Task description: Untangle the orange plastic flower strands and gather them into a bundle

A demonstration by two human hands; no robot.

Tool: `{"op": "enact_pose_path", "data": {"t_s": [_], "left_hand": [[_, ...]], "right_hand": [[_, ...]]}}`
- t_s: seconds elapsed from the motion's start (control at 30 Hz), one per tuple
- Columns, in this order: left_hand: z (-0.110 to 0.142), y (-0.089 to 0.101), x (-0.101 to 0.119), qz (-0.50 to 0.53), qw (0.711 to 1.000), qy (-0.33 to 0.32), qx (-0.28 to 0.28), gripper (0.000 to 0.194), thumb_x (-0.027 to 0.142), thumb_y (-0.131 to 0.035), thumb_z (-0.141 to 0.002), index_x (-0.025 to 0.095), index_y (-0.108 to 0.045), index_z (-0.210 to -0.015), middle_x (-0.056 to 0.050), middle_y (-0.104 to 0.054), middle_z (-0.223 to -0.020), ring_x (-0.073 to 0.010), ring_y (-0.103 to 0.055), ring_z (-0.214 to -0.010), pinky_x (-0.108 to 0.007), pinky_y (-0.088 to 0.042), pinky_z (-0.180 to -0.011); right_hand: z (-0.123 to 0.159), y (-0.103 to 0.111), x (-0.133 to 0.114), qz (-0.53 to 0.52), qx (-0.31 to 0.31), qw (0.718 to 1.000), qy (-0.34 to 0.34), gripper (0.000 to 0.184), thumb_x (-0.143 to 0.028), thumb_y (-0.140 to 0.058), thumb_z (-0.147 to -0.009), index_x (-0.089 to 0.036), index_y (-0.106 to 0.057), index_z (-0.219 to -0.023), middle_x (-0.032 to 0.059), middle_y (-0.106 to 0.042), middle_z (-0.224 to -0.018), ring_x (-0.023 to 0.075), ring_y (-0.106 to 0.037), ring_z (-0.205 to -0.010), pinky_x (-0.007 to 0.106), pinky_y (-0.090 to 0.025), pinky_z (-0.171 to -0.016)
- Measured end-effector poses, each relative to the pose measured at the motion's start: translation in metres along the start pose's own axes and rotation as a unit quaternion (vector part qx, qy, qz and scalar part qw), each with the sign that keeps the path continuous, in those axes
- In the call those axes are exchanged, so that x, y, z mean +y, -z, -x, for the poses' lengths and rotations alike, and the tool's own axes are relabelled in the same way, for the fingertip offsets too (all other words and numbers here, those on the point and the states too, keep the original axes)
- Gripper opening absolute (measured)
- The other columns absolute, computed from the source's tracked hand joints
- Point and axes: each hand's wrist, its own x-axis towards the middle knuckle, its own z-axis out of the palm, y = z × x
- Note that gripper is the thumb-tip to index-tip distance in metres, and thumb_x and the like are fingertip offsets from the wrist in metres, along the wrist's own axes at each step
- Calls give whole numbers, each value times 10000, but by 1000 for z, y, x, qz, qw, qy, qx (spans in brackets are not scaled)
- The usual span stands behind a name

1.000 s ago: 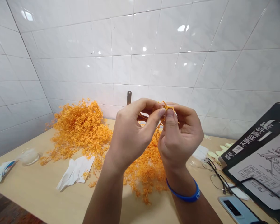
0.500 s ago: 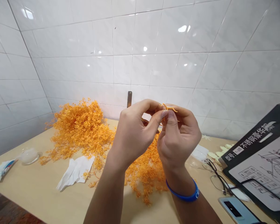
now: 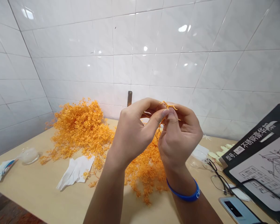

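Note:
My left hand (image 3: 133,133) and my right hand (image 3: 180,137) are raised together above the table, fingertips pinched on a small orange plastic sprig (image 3: 168,106) that pokes out above them. The right wrist wears a blue band (image 3: 185,194). Below and behind the hands lies a heap of orange plastic sprigs (image 3: 147,169). A larger orange pile (image 3: 80,127) rests farther left against the tiled wall.
On the wooden table (image 3: 37,189) lie a crumpled white tissue (image 3: 74,171), a clear cup (image 3: 29,155) and a wrapper (image 3: 0,171) at left. At right are glasses (image 3: 218,179), a phone (image 3: 235,210), pale plastic bits (image 3: 220,151) and a black printed box (image 3: 259,155).
The hands stayed together, shifting only slightly; the fingers worked the orange sprig, which sits a little higher between the fingertips now.

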Motion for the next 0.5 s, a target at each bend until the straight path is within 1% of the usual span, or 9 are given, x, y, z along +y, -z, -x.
{"op": "enact_pose_path", "data": {"t_s": [0.1, 0.23, 0.4, 0.5], "left_hand": [[0, 4, 3, -28, 1000, -14, 3, 51, 224, -614, -891, 217, -663, -882, -25, -728, -899, -144, -679, -827, -281, -587, -801], [0, 12, 6, -58, 998, -14, 15, 57, 224, -623, -887, 232, -664, -927, -27, -722, -956, -150, -670, -874, -296, -572, -859], [1, 17, 5, -58, 998, -11, 4, 50, 221, -624, -883, 227, -668, -904, -24, -723, -920, -148, -672, -829, -285, -588, -784], [1, 16, 4, -65, 998, -8, 4, 68, 183, -616, -874, 224, -666, -893, -19, -720, -911, -145, -671, -826, -282, -589, -781]], "right_hand": [[0, 0, -1, 15, 4, 1000, -2, 54, -183, -640, -867, -203, -687, -886, -9, -706, -851, 140, -697, -787, 308, -603, -695], [0, 0, -1, 33, 17, 999, -12, 42, -218, -660, -861, -198, -689, -883, -22, -677, -807, 115, -669, -720, 278, -590, -657], [0, 0, 1, 52, 17, 998, -9, 48, -228, -648, -859, -194, -676, -879, -16, -670, -812, 116, -659, -715, 284, -588, -660], [0, 0, 2, 48, 13, 999, -9, 49, -218, -643, -857, -192, -672, -888, -12, -666, -815, 119, -656, -713, 291, -588, -661]]}}
